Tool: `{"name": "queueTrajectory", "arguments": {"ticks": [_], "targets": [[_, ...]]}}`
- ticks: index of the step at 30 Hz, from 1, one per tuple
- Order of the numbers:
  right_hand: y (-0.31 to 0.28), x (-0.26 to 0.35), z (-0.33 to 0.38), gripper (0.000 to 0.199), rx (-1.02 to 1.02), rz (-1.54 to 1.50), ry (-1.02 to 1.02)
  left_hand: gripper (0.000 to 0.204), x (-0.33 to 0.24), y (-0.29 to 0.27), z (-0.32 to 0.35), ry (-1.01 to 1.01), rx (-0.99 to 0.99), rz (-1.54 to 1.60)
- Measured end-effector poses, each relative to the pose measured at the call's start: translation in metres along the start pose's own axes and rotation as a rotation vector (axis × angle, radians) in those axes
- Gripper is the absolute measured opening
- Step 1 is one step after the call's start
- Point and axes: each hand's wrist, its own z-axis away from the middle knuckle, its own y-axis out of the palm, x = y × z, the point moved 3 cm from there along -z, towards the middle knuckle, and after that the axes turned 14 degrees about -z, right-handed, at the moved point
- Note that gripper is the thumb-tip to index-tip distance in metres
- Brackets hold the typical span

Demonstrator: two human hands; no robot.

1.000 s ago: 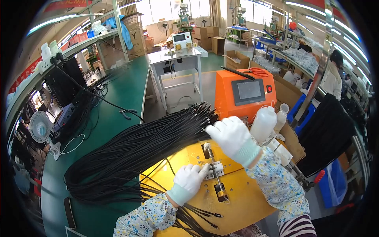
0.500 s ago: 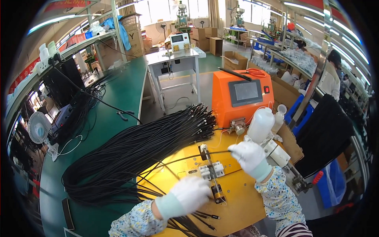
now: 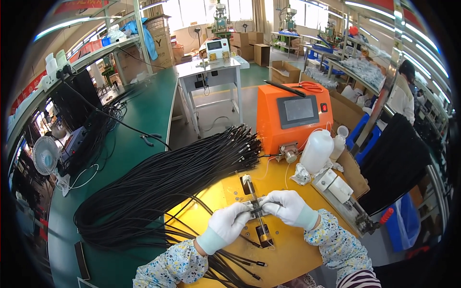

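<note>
Head view: a long green table (image 3: 125,153) fills the left side, its far edge running up toward the back of the room and its outer edge bending with the lens. Against it lies a yellow worktop (image 3: 297,249) with an angled front edge; the open room on it is to the right, below the right wrist, while cables crowd its left. A thick bundle of black cables (image 3: 158,182), smooth and rubbery, loops from the green surface onto the yellow one, its metal-tipped ends gathered near an orange machine (image 3: 269,115) with sloping sides. Beside that stand a translucent white bottle (image 3: 317,151) and a lever with a ribbed red handle (image 3: 387,215).

Both hands wear knitted white gloves with pale green cuffs. Left hand (image 3: 229,224) and right hand (image 3: 288,209) meet over a metal rod (image 3: 252,189), thumb and forefinger of each drawn together on a short dark cable length (image 3: 256,210), which sits across the rod between the two grips. The glove tips hide most of that cable and much of the pale block beneath; whether it touches the rod, I cannot tell. A few loose plugs (image 3: 261,263) lie near the left cuff, their fine shape too small to make out.
</note>
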Motion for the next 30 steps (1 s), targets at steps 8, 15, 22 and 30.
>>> {"name": "queueTrajectory", "arguments": {"ticks": [8, 15, 22, 30], "targets": [[0.011, -0.010, 0.000, 0.017, -0.038, -0.114, 0.104, 0.017, 0.011, 0.013, 0.001, -0.102, 0.011, 0.353], [0.020, 0.005, 0.007, 0.017, -0.068, -0.019, 0.055, 0.014, -0.002, 0.004, 0.008, -0.084, -0.042, 0.233], [0.018, -0.007, 0.002, 0.016, -0.031, -0.058, 0.125, 0.015, 0.009, 0.011, 0.002, -0.140, 0.029, 0.504], [0.014, 0.002, 0.002, 0.016, -0.086, 0.259, -0.200, 0.015, -0.001, 0.004, 0.000, 0.147, -0.131, 0.003]]}}
